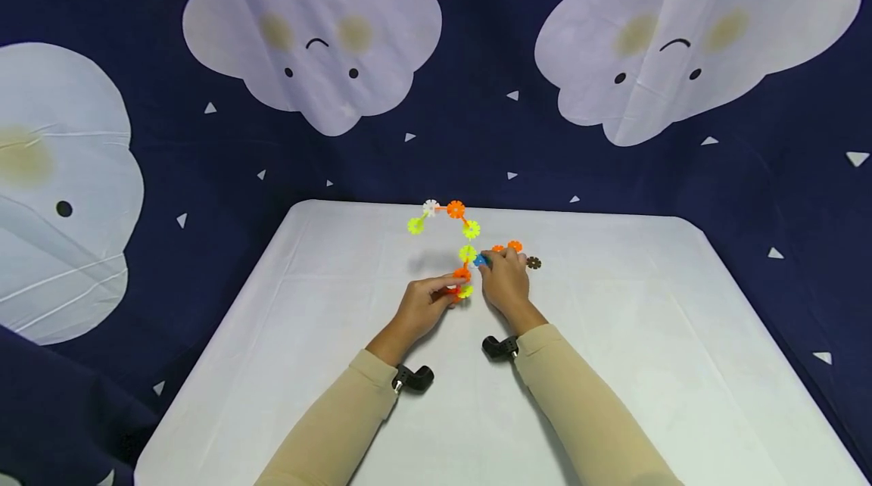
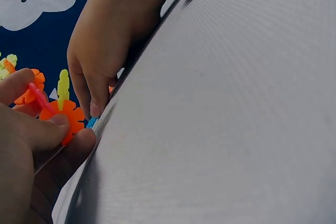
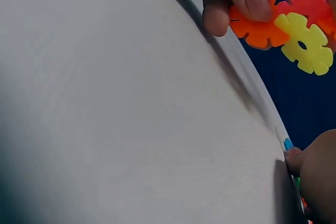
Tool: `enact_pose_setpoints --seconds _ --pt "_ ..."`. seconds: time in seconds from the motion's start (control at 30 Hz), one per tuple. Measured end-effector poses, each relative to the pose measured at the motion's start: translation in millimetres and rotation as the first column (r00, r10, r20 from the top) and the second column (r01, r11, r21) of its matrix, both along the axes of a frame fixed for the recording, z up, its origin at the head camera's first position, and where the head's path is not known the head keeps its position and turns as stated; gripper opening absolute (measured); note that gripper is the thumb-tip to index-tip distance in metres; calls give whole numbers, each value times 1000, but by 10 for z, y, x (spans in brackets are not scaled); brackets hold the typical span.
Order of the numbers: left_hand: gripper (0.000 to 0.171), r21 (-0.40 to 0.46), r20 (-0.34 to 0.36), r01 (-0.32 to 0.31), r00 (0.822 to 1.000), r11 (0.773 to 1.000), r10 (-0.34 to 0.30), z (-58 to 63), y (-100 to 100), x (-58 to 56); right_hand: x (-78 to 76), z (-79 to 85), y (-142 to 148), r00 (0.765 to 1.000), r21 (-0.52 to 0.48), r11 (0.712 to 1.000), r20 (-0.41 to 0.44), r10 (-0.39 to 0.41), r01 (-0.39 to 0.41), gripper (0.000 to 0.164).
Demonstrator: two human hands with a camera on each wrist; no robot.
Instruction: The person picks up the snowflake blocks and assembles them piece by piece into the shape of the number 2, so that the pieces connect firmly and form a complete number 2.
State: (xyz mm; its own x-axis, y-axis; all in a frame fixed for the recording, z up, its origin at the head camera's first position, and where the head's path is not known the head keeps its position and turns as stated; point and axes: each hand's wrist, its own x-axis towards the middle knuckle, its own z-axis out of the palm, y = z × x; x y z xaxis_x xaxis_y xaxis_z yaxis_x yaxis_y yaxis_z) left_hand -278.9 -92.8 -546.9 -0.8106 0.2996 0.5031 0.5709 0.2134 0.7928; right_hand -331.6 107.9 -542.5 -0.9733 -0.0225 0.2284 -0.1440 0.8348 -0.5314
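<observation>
A curving chain of flower-shaped plastic discs stands up from the white table, with a white disc (image 1: 431, 207), an orange disc (image 1: 456, 209) and a yellow disc (image 1: 471, 229) near its top. Low on this chain, my left hand (image 1: 421, 310) pinches an orange disc (image 2: 68, 121) between thumb and fingers. Next to that disc are a red disc (image 3: 305, 7) and a yellow disc (image 3: 307, 44). To the right, my right hand (image 1: 507, 283) reaches down and pinches a small blue disc (image 1: 480, 260) at the tabletop; the fingers partly hide it.
Beyond my right hand lie loose orange discs (image 1: 515, 246) and a brown disc (image 1: 534, 263). The white table (image 1: 613, 350) ends at a dark blue cloth backdrop (image 1: 477, 160) with printed clouds. Each wrist wears a black camera mount (image 1: 500, 348).
</observation>
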Motion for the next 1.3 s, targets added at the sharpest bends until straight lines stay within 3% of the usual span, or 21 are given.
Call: enact_pose_setpoints --seconds 0.13,0.27,0.37,0.57,0.7,0.83,0.97,1.3 --pt "38 -6 -10 -8 1000 1000 8 -9 -3 -1 18 -13 40 997 -130 991 -65 30 -38 25" --pt "39 -11 -33 -13 999 1000 13 -4 -7 -8 86 -46 99 988 -344 932 -140 66 -111 13" --pt "38 -16 -58 -13 998 1000 12 -1 -3 -19 178 -43 132 984 -502 849 -146 103 -164 10" --pt "38 -27 -79 -51 996 998 48 4 -4 -27 352 -16 151 971 -734 640 -126 204 -229 11" --pt "39 -12 -82 -46 996 999 45 -3 -3 -27 417 -9 152 964 -778 578 -135 228 -246 12" --pt "39 9 -74 -43 996 999 43 -14 -4 -19 449 -20 155 954 -794 543 -149 260 -272 15" --pt "38 2 -50 -57 997 998 57 -3 -10 -6 460 -24 156 949 -794 534 -166 268 -290 14" --pt "36 -35 -32 -39 999 999 38 4 -6 -10 484 -41 161 929 -726 587 -215 301 -359 14"
